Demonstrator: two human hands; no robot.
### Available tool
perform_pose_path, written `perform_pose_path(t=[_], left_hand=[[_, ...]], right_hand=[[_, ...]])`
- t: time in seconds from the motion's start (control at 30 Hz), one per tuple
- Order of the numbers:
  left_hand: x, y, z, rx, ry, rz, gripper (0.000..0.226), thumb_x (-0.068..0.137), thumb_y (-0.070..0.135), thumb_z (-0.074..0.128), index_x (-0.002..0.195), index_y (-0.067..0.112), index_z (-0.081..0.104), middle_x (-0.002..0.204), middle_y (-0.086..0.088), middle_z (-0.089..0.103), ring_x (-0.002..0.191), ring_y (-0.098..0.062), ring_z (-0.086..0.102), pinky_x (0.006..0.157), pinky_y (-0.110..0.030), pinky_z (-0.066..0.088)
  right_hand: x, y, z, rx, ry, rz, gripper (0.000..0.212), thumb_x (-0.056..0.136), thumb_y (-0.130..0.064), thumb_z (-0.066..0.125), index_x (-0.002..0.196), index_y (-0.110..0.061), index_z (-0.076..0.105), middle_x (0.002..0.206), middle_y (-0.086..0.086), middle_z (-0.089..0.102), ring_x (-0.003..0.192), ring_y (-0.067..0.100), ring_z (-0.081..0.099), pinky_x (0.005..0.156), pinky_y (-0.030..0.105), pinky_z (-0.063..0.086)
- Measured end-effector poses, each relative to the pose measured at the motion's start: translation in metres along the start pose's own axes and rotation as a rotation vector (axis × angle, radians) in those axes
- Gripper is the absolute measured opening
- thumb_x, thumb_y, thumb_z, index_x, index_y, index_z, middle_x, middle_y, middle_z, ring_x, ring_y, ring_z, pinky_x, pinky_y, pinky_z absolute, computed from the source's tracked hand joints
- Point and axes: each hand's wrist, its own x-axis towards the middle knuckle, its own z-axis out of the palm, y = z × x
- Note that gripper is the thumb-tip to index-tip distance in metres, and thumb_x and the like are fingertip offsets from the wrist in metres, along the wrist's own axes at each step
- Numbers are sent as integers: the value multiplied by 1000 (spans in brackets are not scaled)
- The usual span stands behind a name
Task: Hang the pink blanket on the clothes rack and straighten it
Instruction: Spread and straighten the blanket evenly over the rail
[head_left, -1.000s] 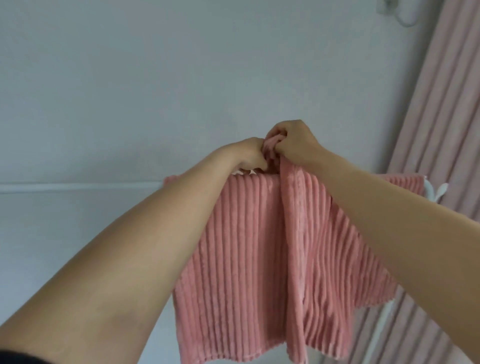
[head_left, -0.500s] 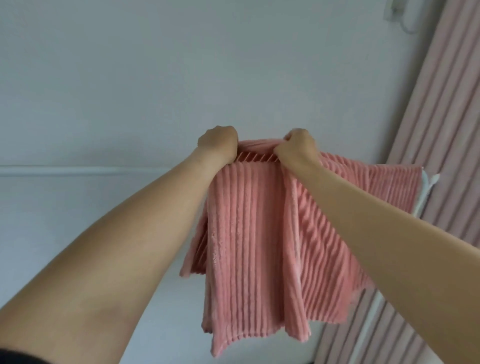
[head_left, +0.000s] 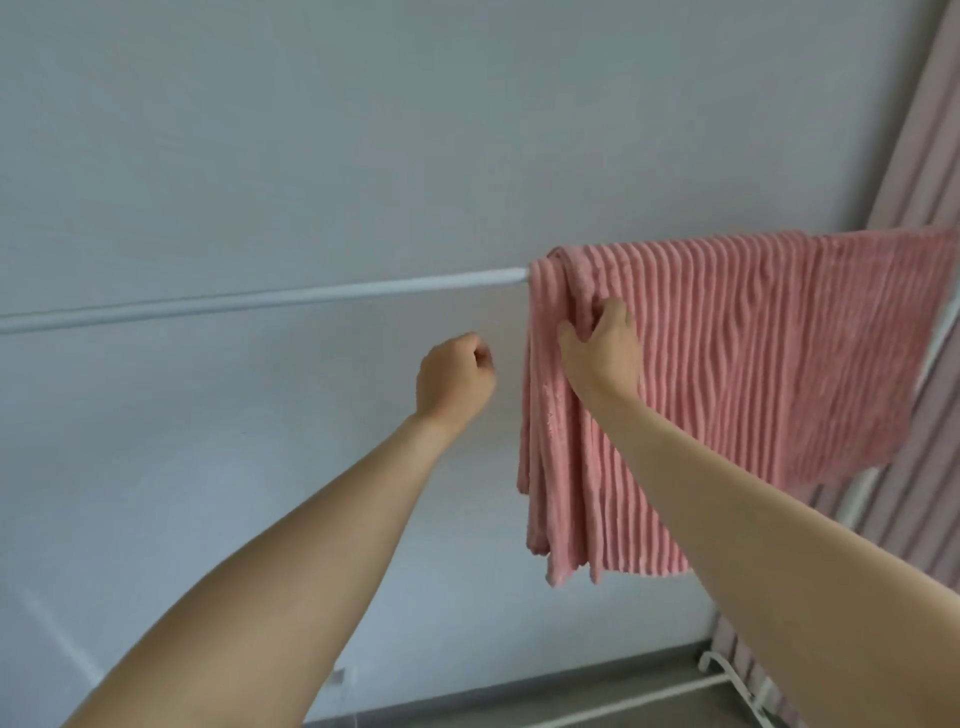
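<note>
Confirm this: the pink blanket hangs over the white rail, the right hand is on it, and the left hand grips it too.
Wrong about the left hand: the head view shows it curled in the air, clear of the pink blanket. The blanket does hang over the white rail, with the right hand on it.

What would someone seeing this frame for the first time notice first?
The pink blanket draped over the white rack bar, bunched in folds at its left end while the rest of the bar runs bare to the left. The right hand grips those bunched folds just below the bar. The left hand hangs in the air beside the blanket, fingers curled, holding nothing.
</note>
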Motion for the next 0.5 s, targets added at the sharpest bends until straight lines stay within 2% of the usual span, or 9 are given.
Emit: perform_pose_path(t=[0.07, 0.1, 0.17, 0.23, 0.3, 0.37, 0.43, 0.5], left_hand=[[8, -11, -1, -79, -186, -164, 24, 85, 7, 50, 91, 14, 72, 97, -3, 73, 90, -28, 68, 82, -36, 57], [14, -15, -1, -184, -223, -238, 27, 86, 6, 49, 94, 14, 73, 100, -4, 72, 89, -27, 68, 80, -36, 59], [26, -17, 1, -446, -241, -359, 28, 88, 2, 49, 96, 13, 73, 106, -8, 70, 87, -24, 66, 65, -32, 59], [38, -13, 2, -677, -262, -392, 29, 89, -4, 52, 105, 10, 71, 112, -11, 67, 98, -24, 63, 58, -28, 55], [53, -6, 6, -832, -316, -353, 35, 89, -5, 54, 119, 8, 67, 117, -11, 65, 104, -22, 62, 58, -26, 55], [70, 5, 14, -928, -391, -280, 39, 90, -5, 56, 126, 7, 63, 115, -9, 65, 99, -19, 62, 57, -25, 53], [85, 19, 25, -989, -463, -174, 37, 89, -7, 52, 121, 8, 64, 99, -8, 66, 79, -18, 62, 55, -27, 51], [94, 29, 33, -1008, -439, -24, 39, 84, -10, 47, 109, 14, 65, 77, -4, 62, 60, -16, 54, 54, -26, 46]], right_hand=[[-6, -2, 2, -73, 2, 45, 30, 91, -35, 56, 107, -11, 47, 111, 10, 55, 95, 33, 56, 80, 42, 47], [-6, -5, 1, -95, 15, 68, 32, 93, -36, 54, 109, -9, 48, 113, 12, 56, 97, 35, 57, 83, 43, 47], [-1, -13, -1, -111, 41, 126, 32, 96, -35, 52, 111, -7, 50, 109, 11, 59, 97, 33, 58, 78, 36, 41], [6, -17, -3, -107, 51, 169, 27, 97, -31, 52, 109, -7, 51, 96, 6, 59, 88, 31, 58, 70, 33, 37], [12, -20, -4, -127, 48, 189, 21, 95, -27, 53, 105, -8, 54, 90, 4, 60, 83, 29, 58, 67, 32, 37], [19, -24, -4, -195, 41, 164, 15, 94, -22, 52, 97, -8, 56, 86, 8, 61, 85, 34, 61, 64, 31, 35], [24, -30, -5, -305, 80, 124, 13, 91, -14, 48, 100, -8, 54, 91, 15, 64, 88, 38, 62, 65, 33, 36], [31, -38, -6, -357, 172, 107, 21, 88, -9, 45, 108, -8, 52, 96, 20, 66, 88, 41, 62, 66, 35, 39]])
